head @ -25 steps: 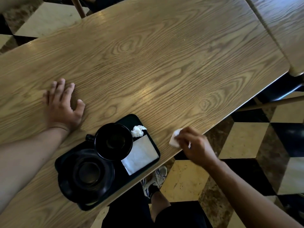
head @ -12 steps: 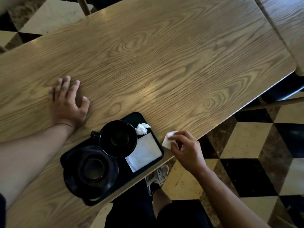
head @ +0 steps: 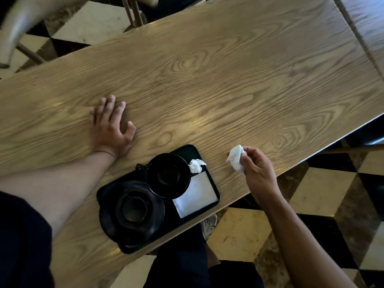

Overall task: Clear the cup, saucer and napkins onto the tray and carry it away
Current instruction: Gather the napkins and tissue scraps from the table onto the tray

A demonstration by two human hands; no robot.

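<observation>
A black tray [head: 215, 189] lies at the near edge of the wooden table [head: 207, 84]. On it stand a black saucer [head: 112, 223] at the left and a black cup [head: 168, 175] in the middle. A flat white napkin [head: 196, 195] and a crumpled white napkin [head: 196, 165] lie on the tray's right part. My right hand [head: 257, 169] is just right of the tray, above the table edge, pinching another white napkin [head: 235, 157]. My left hand [head: 110, 127] rests flat on the table, fingers spread, behind the tray's left end.
A second table [head: 365, 23] adjoins at the far right. Chair legs [head: 133, 11] and a pale chair back [head: 18, 23] show beyond the table's far edge. Checkered floor [head: 324, 194] lies to the right, and my legs and a shoe [head: 208, 225] are below the table edge.
My right hand has lifted the white napkin off the table edge and holds it up beside the tray. My left hand stays flat on the table.
</observation>
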